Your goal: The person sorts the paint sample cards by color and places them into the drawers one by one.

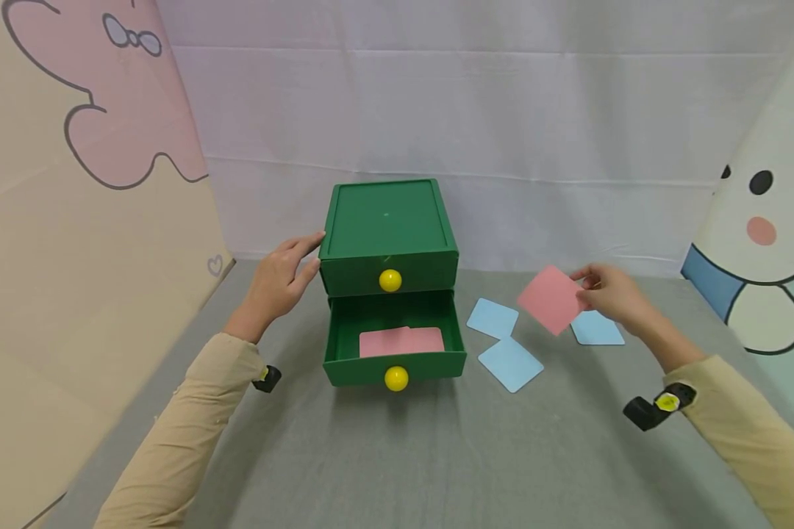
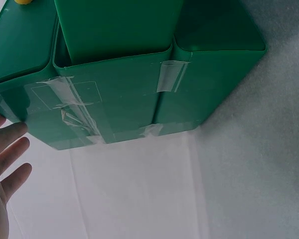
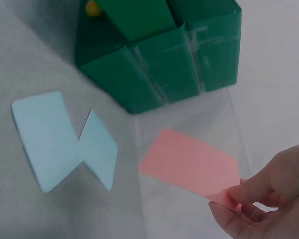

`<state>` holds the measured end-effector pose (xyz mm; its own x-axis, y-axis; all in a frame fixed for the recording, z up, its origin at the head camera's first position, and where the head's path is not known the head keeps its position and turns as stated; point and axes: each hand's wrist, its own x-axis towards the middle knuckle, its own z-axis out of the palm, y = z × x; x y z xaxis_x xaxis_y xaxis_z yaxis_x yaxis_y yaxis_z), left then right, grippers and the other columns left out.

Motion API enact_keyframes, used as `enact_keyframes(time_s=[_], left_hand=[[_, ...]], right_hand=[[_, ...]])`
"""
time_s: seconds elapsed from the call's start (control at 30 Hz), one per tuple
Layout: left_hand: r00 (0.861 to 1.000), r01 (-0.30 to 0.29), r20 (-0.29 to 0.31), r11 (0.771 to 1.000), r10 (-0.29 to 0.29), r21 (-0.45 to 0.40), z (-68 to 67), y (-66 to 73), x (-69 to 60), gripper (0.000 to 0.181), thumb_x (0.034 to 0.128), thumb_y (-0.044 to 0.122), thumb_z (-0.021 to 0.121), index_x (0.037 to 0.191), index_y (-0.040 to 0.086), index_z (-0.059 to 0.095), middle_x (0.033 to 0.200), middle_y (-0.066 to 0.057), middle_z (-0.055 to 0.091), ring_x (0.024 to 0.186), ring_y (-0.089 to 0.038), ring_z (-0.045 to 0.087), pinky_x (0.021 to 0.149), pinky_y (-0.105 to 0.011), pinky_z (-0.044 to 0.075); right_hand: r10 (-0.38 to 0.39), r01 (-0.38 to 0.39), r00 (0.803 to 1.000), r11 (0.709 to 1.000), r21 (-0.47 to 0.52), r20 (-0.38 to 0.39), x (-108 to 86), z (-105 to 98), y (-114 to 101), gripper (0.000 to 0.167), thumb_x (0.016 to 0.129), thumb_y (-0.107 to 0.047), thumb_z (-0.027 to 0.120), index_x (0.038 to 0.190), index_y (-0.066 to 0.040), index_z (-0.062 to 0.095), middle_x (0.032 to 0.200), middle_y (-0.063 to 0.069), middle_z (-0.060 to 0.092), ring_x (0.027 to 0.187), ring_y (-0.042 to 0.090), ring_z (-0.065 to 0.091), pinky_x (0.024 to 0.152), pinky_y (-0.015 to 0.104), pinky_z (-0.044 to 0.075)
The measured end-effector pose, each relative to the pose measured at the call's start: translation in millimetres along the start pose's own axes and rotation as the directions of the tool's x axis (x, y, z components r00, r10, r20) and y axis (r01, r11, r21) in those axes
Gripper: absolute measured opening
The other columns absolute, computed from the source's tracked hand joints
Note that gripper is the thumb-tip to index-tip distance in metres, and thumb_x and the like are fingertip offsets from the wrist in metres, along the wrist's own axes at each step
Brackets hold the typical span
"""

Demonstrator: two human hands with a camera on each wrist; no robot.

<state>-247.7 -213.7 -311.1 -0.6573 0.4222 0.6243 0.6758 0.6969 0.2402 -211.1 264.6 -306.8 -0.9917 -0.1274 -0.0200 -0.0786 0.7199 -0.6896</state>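
A green drawer cabinet [image 1: 389, 220] stands at the middle, one lower drawer [image 1: 437, 365] pulled out with pink cards [image 1: 397, 343] lying inside. My left hand [image 1: 279, 283] rests its fingertips against the cabinet's upper left side; its fingers are extended, and in the left wrist view the hand [image 2: 5, 164] is at the left edge beside the cabinet [image 2: 129, 104]. Between thumb and fingers, my right hand [image 1: 612, 294] pinches a pink card [image 1: 551, 300] by its edge, raised to the right of the cabinet. The right wrist view shows the pink card [image 3: 192, 167] pinched at one corner by the hand [image 3: 274, 199].
Two light blue cards [image 1: 492, 318] [image 1: 511, 364] lie on the grey table right of the drawer, touching or nearly so. Another blue card [image 1: 598, 328] lies below my right hand. A white cloth [image 1: 476, 132] hangs behind the cabinet, with printed panels at both sides.
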Motion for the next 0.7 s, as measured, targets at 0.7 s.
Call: enact_keyframes(time_s=[0.7], left_hand=[[1.0, 0.005, 0.004, 1.0, -0.005, 0.017, 0.4, -1.7, -1.0, 0.044, 0.0966, 0.027, 0.042, 0.133, 0.003, 0.046, 0.127, -0.017, 0.052, 0.118, -0.03, 0.046, 0.09, -0.049, 0.042]], right_hand=[[-0.234, 0.202, 0.963, 0.954, 0.221, 0.132, 4.7, 53.0, -128.8, 0.022, 0.088, 0.004, 0.05, 0.108, 0.007, 0.058, 0.086, 0.014, 0.046, 0.078, 0.024, 0.053, 0.065, 0.024, 0.052]])
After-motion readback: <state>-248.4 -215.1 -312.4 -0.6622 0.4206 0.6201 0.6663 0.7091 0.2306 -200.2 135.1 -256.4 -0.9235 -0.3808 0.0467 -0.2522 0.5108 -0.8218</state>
